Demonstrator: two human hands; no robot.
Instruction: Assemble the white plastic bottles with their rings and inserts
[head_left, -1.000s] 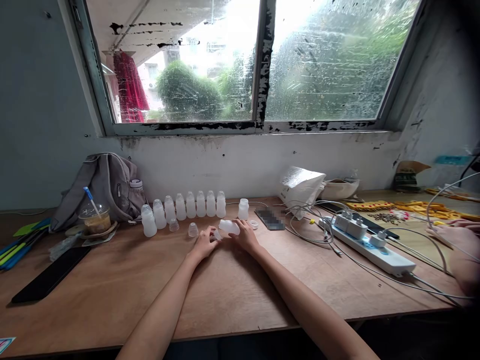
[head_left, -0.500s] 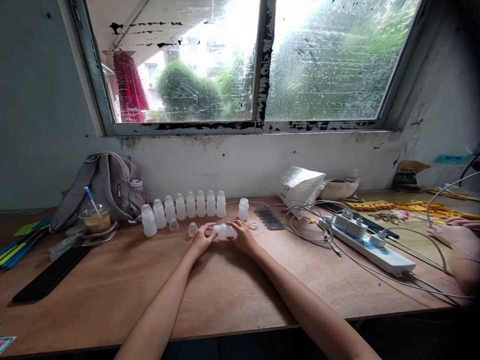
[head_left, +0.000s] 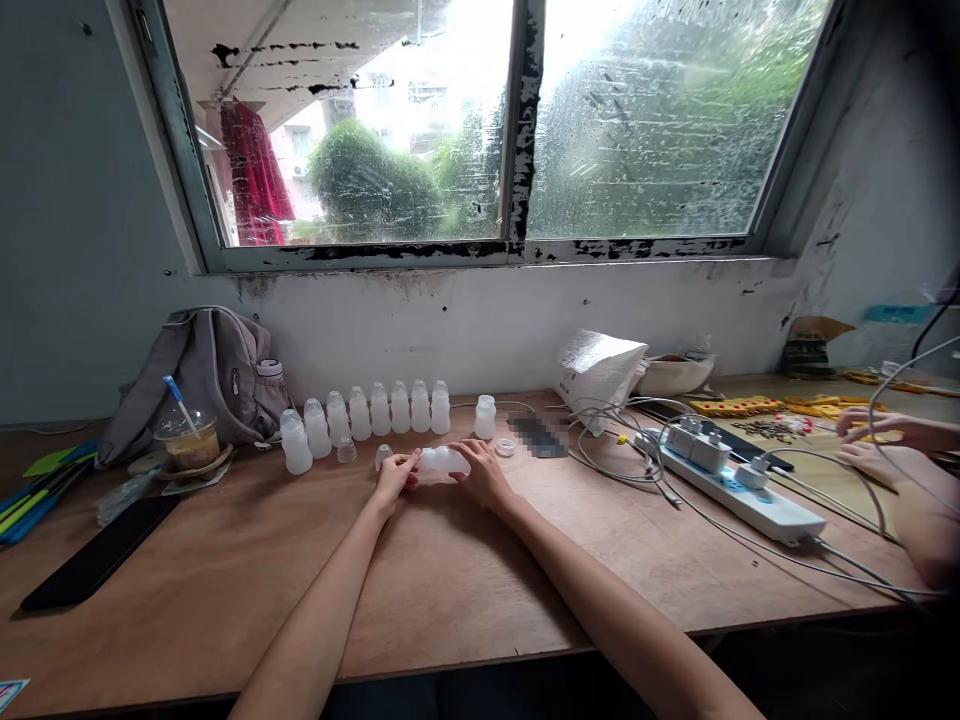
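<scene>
A frosted white baby bottle (head_left: 446, 460) lies sideways just above the table, its neck pointing left. Around its base end curl the fingers of my right hand (head_left: 484, 474). At the neck end, my left hand (head_left: 394, 478) is pinched closed; what its fingertips hold is too small to make out. Behind the left hand stands a clear dome cap (head_left: 384, 454), partly covered, and another dome cap (head_left: 346, 450) is farther left. An open-topped bottle (head_left: 486, 418) stands beyond my right hand, with a white ring (head_left: 505, 448) beside it.
Several capped bottles (head_left: 360, 413) stand in a row at the back. A backpack (head_left: 217, 370) and drink cup (head_left: 187, 440) are left. Cables and a power strip (head_left: 750, 495) lie right, near another person's hands (head_left: 885, 450). A blurred dark object (head_left: 540, 437) lies beyond the ring.
My left hand has shifted left, away from the bottle, so more of the neck shows. My right hand stays on the bottle. The other person's hands have moved farther into view.
</scene>
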